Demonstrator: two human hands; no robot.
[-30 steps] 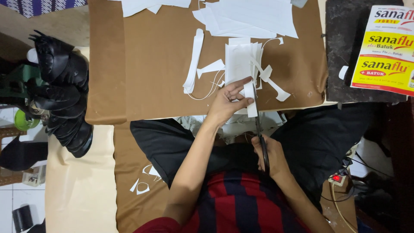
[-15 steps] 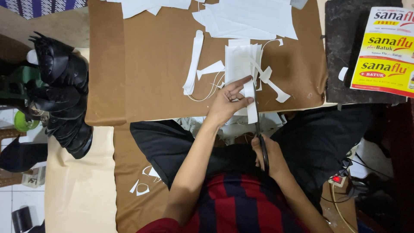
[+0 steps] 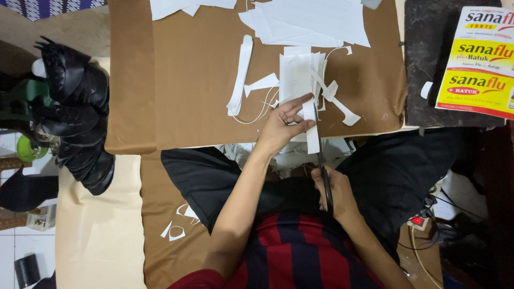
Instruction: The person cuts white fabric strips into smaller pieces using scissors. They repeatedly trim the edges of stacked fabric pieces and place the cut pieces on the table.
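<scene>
My left hand (image 3: 282, 126) pinches a white sheet of paper (image 3: 297, 80) at its near end, holding it over the front edge of a brown board (image 3: 187, 96). My right hand (image 3: 334, 192) grips a pair of black scissors (image 3: 320, 160) whose blades point away from me and run along the right side of the paper. A narrow white strip (image 3: 311, 136) hangs beside the blades. More white offcuts (image 3: 338, 99) curl to the right of the sheet.
Larger white sheets (image 3: 310, 21) lie at the far side of the board; a long white strip (image 3: 240, 75) lies to the left. Black shoe pieces (image 3: 75, 107) pile up at left. A yellow and white box (image 3: 479, 61) sits on a dark mat at right. White scraps (image 3: 176, 227) lie below.
The scissors have crept slightly forward along the paper. My left hand keeps its hold in nearly the same place.
</scene>
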